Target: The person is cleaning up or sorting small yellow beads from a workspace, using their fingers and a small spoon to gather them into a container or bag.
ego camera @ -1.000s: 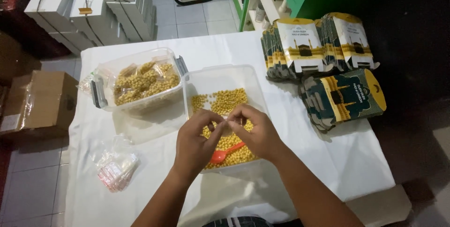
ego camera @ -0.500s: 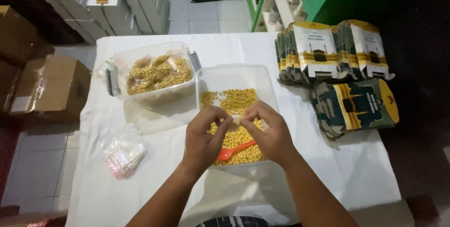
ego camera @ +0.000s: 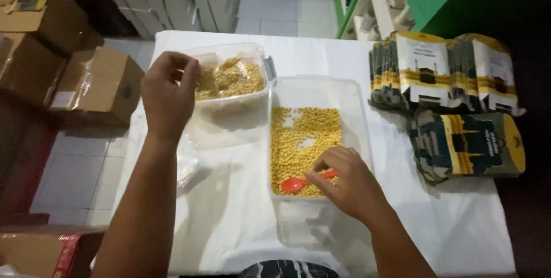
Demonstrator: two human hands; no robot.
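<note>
On my white table (ego camera: 241,209): one clear tub (ego camera: 318,157), part filled with small yellow pellets (ego camera: 304,140); my right hand (ego camera: 350,183) rests inside it, fingers closed on an orange spoon (ego camera: 298,183) lying on the pellets. One clear lidless box (ego camera: 229,83) behind-left, holding filled small bags (ego camera: 235,80); my left hand (ego camera: 169,94) hovers beside it, fingertips pinched, contents not discernible. Stacked printed cartons (ego camera: 447,71) right.

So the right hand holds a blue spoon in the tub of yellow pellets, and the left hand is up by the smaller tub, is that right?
Not quite. The spoon is red, not blue, as the head view shows. The rest holds: the right hand holds it in the tub of yellow pellets, and the left hand is up by the smaller tub.
</note>
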